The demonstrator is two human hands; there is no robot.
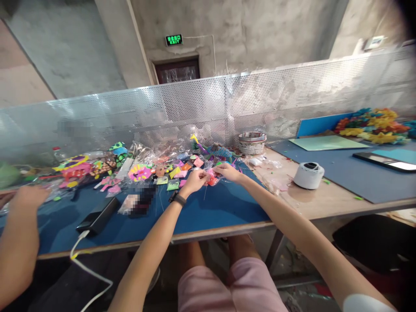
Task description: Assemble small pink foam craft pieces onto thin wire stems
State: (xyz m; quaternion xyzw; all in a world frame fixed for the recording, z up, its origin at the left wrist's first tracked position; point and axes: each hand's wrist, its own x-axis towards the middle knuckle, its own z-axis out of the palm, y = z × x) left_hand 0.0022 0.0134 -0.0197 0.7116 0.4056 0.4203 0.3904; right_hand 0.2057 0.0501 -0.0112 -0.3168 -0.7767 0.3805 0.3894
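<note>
My left hand (195,179), with a dark band on its wrist, pinches the near side of a small clear plastic packet (212,180) with red and pink contents. From the other side, my right hand (228,172) grips the same packet with thumb and fingers. The packet is held just above the blue mat (208,212). Close by lie small coloured packets, among them a green packet (173,185) and an orange packet (186,166). Behind my hands sits a blue dotted craft figure (219,151). What exactly is inside the held packet is too small to make out.
A co-worker's arm (22,225) reaches in at the left. A black power bank (97,216) with a white cable (94,273) lies near the front edge. To the right stand a woven basket (252,143) and a white roll (308,176). A perforated metal panel (201,108) runs behind.
</note>
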